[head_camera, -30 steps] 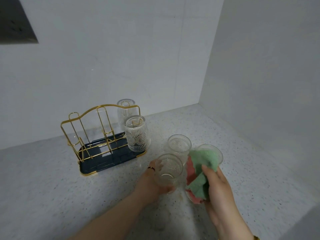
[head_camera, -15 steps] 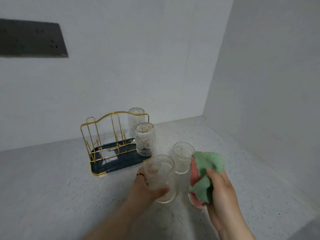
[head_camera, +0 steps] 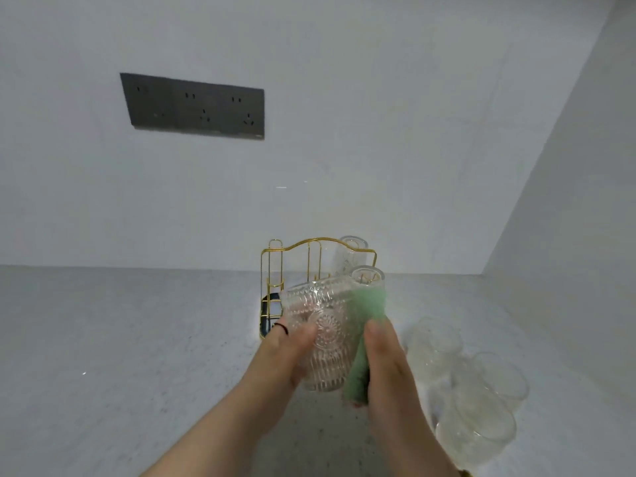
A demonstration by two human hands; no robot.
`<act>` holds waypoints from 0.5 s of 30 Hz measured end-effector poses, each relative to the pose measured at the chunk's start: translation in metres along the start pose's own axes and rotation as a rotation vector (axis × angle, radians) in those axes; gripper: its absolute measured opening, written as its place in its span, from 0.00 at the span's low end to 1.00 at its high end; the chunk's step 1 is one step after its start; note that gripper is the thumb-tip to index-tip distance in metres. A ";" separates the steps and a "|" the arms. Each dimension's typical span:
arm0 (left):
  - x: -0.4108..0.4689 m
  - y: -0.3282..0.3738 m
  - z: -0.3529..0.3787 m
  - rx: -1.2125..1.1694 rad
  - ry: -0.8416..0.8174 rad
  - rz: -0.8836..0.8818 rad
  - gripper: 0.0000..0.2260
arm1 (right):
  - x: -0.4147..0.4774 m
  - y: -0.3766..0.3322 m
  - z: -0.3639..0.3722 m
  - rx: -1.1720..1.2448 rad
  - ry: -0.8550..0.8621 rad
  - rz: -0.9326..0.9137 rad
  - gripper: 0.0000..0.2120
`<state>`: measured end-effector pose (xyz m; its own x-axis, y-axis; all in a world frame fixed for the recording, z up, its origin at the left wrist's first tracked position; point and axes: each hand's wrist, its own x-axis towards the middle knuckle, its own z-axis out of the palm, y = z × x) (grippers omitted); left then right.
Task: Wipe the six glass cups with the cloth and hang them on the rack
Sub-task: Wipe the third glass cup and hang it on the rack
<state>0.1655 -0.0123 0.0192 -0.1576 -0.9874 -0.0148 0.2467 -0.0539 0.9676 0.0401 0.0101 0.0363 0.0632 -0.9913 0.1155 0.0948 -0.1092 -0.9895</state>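
Note:
My left hand (head_camera: 289,352) grips a patterned glass cup (head_camera: 323,335), lifted in front of me and tilted. My right hand (head_camera: 389,366) presses a green cloth (head_camera: 366,325) against the cup's right side. Behind them stands the gold wire rack (head_camera: 275,270) on its dark tray, partly hidden. Two cups hang upside down on it, one at the back (head_camera: 347,256) and one in front (head_camera: 367,275). Three more cups stand on the counter at the right: one behind (head_camera: 432,346), one further right (head_camera: 499,380) and one nearest me (head_camera: 478,428).
The speckled grey counter (head_camera: 120,356) runs into a corner of white walls, with the side wall close on the right. A dark socket panel (head_camera: 196,106) sits on the back wall above the rack.
My left hand has lifted the cup off the counter and tilted it. My right hand has brought the cloth over against it. The view has tilted upward.

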 end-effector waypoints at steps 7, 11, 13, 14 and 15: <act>0.004 0.018 -0.030 0.097 0.180 0.059 0.26 | 0.024 0.021 0.043 -0.675 -0.049 -0.580 0.31; 0.006 0.023 -0.037 0.103 0.183 0.080 0.35 | 0.036 0.012 0.045 -0.428 -0.035 -0.439 0.26; 0.009 0.023 -0.042 0.110 0.154 0.095 0.55 | 0.039 0.003 0.036 -0.074 -0.160 -0.129 0.21; 0.010 0.024 -0.041 0.114 0.132 0.097 0.60 | 0.040 -0.002 0.031 0.050 -0.214 -0.039 0.16; 0.010 0.026 -0.040 0.125 0.122 0.106 0.61 | 0.042 -0.006 0.029 0.158 -0.260 -0.011 0.16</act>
<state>0.2086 -0.0297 0.0344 -0.0181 -0.9976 0.0662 0.1343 0.0632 0.9889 0.0710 -0.0289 0.0492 0.3118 -0.9358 0.1648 0.2493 -0.0868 -0.9645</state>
